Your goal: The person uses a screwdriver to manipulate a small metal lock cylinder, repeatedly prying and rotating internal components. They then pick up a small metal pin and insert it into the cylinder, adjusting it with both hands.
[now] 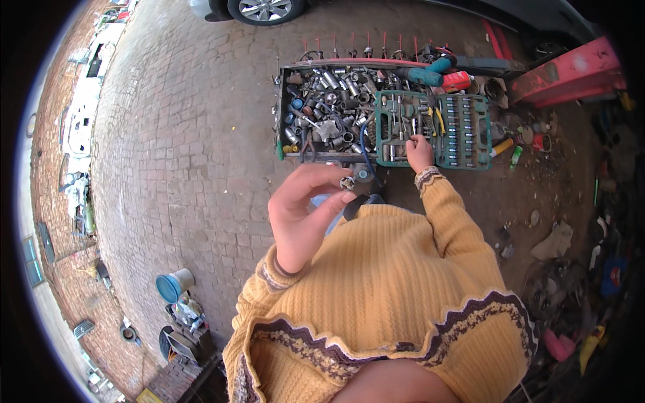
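Observation:
My left hand (299, 215) is raised in the middle of the view, pinching a small metal socket (347, 183) between thumb and forefinger. My right hand (420, 154) reaches into an open green tool case (463, 164), its curled fingers at the case's left half. What they grip, if anything, is too small to make out. The case holds rows of sockets (452, 131), bits and yellow-handled pliers (440, 121). It lies on the right part of a metal tray (282, 107) heaped with loose sockets and fittings (332, 107).
A teal power drill (423, 76) and a red container (455, 82) sit behind the case. A car wheel (265, 8) is at the top, a red metal beam (568, 70) at the right. A bucket (176, 284) stands lower left. Assorted parts litter the right side.

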Demonstrator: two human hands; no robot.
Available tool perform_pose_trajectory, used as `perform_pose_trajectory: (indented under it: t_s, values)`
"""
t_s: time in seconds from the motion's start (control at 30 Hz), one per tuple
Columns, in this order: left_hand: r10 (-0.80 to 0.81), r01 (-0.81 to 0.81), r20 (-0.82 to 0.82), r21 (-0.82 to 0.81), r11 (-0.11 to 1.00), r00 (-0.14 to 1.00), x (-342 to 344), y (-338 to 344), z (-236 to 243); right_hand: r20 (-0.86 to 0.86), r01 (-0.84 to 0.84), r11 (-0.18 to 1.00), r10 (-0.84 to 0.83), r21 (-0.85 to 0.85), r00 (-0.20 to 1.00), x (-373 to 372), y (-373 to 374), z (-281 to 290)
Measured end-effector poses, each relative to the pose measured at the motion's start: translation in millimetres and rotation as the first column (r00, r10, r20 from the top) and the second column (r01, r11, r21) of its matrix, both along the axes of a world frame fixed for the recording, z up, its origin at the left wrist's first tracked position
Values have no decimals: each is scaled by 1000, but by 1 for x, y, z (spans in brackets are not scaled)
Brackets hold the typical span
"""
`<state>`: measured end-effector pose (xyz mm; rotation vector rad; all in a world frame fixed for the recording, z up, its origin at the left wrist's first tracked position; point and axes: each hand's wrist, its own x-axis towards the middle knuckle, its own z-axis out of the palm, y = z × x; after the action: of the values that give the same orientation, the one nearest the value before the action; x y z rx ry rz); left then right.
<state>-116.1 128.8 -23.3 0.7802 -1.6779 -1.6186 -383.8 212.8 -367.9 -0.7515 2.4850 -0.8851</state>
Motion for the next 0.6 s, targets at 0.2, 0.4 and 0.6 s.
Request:
perform_pose_trajectory:
  t_s: [0.2,0.4,0.6]
  values:
    - [-75,80,-47,116,990,996,-4,0,0,627,317,904,-72,-287,775,-23,29,68]
    - [-67,79,-177,59,995,982,-8,2,6,319,68,722,217,-689,922,14,65,234]
    - [-99,84,-95,-149,985,990,-6,0,16,-148,-484,566,536,-667,831,44,87,329]
